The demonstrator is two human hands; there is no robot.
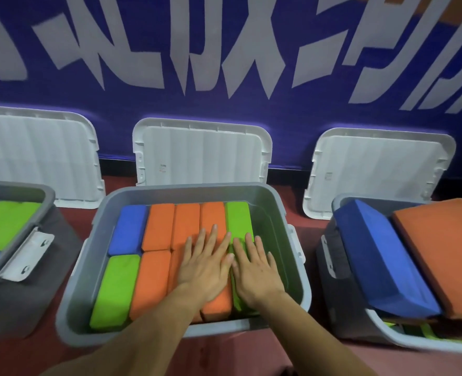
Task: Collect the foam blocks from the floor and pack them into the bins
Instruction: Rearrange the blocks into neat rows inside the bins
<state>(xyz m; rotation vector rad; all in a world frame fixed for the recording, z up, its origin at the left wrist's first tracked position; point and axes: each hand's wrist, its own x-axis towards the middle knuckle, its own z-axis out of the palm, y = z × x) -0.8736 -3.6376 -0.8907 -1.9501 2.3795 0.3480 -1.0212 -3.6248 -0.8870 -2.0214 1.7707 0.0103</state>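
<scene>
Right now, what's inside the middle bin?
The middle bin holds one blue block, green blocks and orange blocks, packed side by side. The left hand and right hand lie flat on some, covering parts. Anything beneath the blocks is hidden.

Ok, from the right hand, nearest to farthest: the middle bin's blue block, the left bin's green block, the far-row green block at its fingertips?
1. Far-row green block, under the right hand's fingertips.
2. Blue block, middle bin's far-left corner.
3. Left bin's green block, far left.
</scene>
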